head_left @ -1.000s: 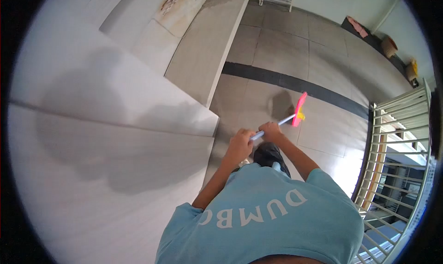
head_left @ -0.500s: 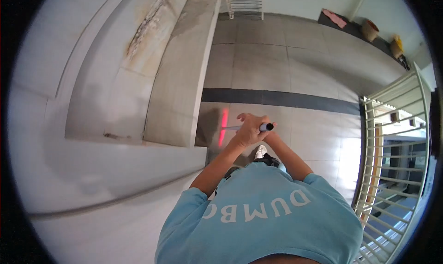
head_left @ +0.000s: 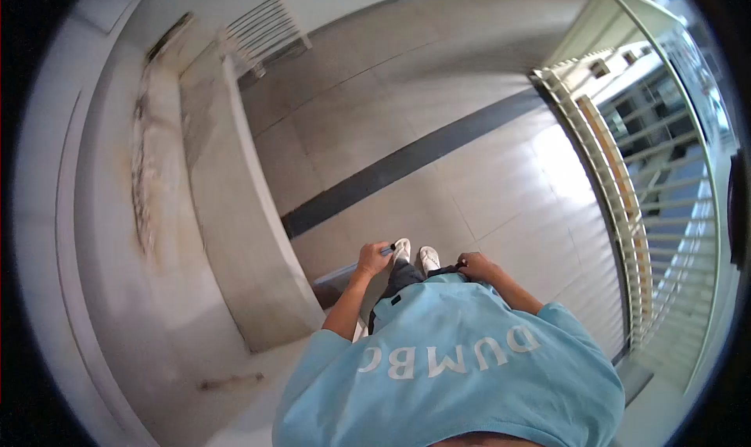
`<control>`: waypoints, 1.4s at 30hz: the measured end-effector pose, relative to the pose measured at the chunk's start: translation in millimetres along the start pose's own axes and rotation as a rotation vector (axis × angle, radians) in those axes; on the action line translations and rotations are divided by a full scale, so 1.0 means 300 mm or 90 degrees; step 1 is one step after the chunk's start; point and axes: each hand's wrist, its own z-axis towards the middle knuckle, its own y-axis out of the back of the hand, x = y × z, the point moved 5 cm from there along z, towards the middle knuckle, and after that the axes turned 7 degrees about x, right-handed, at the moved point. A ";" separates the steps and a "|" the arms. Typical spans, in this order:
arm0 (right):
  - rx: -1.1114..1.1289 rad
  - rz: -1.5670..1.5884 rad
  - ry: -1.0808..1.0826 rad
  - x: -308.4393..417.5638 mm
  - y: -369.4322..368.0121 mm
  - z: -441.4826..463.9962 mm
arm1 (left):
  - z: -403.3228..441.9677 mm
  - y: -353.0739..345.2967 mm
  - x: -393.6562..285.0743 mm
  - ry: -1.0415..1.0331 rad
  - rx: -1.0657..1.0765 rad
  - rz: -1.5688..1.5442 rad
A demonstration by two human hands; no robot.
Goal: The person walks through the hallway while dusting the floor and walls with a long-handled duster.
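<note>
My left hand (head_left: 374,258) has its fingers wrapped round a slim, grey, dark-tipped handle (head_left: 386,251); my right hand (head_left: 479,268) bends by my dark cloth trousers (head_left: 404,276), fingers pinching or not, I cannot tell. The handle isn't yet set down on the grey tiled floor (head_left: 508,185); what else is done or left doesn't show.

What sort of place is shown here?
Probably a balcony or open corridor: a barred railing along the right, a tiled floor, and a low ledge against a stained wall.
</note>
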 end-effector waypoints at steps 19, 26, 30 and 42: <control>-0.228 0.267 -0.147 0.031 -0.050 -0.056 | 1.023 0.120 -0.769 -0.436 -0.143 -0.446; -0.486 0.311 -0.130 0.044 0.083 -0.092 | 0.807 0.021 -0.783 -0.464 0.047 -0.483; -0.729 0.198 -0.043 0.148 0.389 -0.207 | 0.492 0.131 -1.011 -0.603 0.253 -0.465; -0.405 0.483 -0.115 -0.044 0.061 -0.455 | 0.335 -0.116 -1.224 -0.035 1.056 -0.713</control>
